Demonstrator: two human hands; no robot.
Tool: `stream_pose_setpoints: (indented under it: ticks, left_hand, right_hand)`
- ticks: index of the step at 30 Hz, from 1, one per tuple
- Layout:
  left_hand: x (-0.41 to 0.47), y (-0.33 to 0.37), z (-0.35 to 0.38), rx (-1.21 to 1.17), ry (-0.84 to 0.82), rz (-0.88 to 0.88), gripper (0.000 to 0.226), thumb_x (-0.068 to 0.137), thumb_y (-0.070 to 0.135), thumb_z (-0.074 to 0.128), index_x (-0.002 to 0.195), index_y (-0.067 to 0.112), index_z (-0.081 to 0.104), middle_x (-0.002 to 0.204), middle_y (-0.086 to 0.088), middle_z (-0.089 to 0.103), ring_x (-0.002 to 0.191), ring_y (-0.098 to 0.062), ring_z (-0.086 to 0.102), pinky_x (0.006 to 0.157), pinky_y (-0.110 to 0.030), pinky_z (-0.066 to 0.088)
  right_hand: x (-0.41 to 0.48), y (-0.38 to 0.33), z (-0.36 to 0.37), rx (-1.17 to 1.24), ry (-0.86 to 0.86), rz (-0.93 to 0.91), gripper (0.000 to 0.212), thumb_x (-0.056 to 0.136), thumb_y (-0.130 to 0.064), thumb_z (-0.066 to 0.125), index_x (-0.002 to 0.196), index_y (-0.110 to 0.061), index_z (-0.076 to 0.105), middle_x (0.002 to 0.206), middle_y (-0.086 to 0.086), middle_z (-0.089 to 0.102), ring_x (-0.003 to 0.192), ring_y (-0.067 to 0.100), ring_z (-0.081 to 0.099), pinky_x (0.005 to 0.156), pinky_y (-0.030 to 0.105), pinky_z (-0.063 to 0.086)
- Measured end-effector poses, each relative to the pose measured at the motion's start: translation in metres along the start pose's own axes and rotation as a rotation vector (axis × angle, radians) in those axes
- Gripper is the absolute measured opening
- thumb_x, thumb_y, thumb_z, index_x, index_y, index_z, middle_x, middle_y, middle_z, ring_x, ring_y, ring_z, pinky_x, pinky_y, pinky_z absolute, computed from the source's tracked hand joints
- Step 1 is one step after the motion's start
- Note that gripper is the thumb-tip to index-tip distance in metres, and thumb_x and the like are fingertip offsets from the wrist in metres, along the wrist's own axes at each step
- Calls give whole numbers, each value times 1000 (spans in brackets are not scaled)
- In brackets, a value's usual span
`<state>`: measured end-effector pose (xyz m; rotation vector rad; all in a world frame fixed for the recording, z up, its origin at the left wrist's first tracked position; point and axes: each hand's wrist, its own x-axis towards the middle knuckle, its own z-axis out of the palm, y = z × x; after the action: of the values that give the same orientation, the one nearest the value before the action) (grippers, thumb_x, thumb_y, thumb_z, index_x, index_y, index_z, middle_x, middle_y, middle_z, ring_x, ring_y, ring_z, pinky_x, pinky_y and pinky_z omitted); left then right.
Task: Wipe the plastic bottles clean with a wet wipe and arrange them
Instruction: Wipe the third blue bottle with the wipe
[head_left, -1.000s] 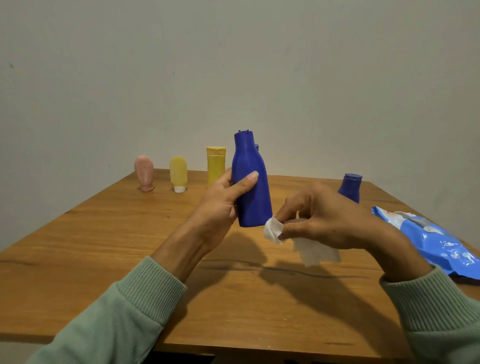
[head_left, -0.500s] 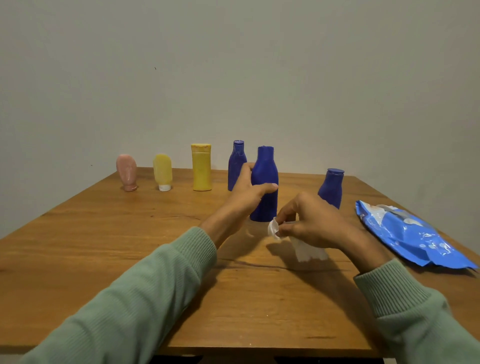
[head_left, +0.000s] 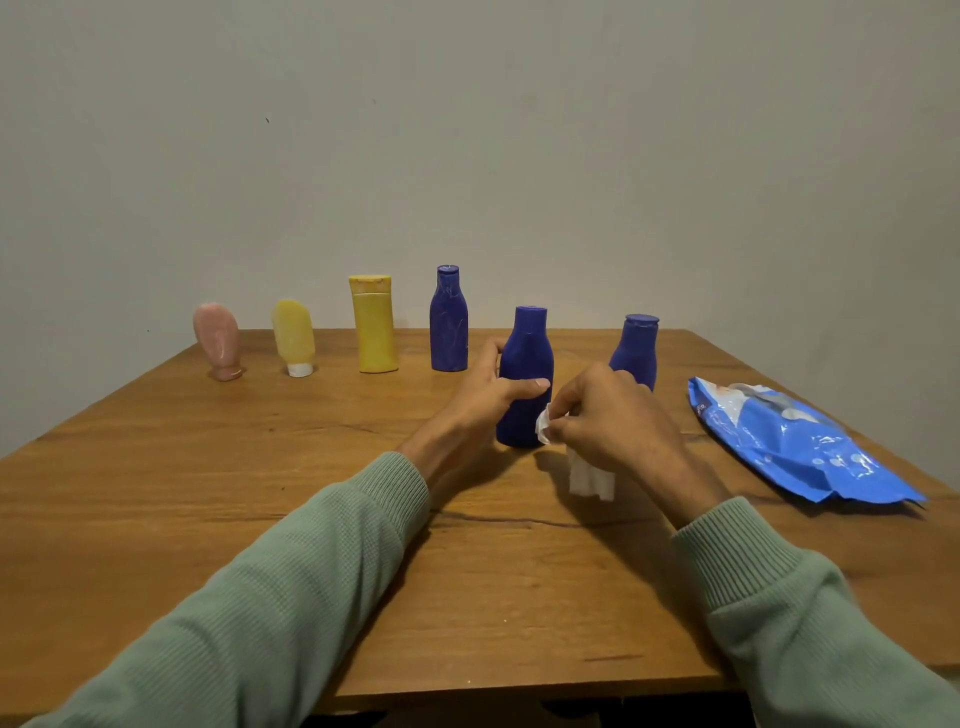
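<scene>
The left hand (head_left: 491, 395) grips a dark blue, narrow-necked bottle (head_left: 525, 379), capped and standing upright mid-table (head_left: 260, 467). Just beside it, the right hand (head_left: 608, 415) has its fingers pinching a crumpled white wet wipe (head_left: 589, 478).

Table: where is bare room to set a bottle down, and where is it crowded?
Bare wood on the table spreads left of the left hand, in front of the pink tube, pale yellow tube and yellow bottle. Crowded: the held blue bottle, right hand, wet wipe, right blue bottle and wipes pack sit close together.
</scene>
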<state>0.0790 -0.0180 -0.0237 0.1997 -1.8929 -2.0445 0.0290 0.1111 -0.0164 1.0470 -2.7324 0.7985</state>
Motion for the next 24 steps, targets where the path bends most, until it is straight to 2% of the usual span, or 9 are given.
stream_pose_setpoints:
  ticks: [11,24]
  left_hand:
    - [0,-2,-2,-16,4,-11,45,86,-5,62,123,14,45,110,-7,57,90,-16,60,49,-12,50]
    - [1,-6,-3,10,-16,-10,50,82,-3,66,123,16,45,114,-11,57,93,-20,62,52,-13,51]
  right_hand:
    - [0,0,3,32,3,12,18,82,-27,69,99,-21,70,92,-7,64,81,8,59,75,33,54]
    - [-2,0,-2,76,-14,-2,13,79,-28,72,92,-25,71,89,-8,66,79,8,60,71,32,54]
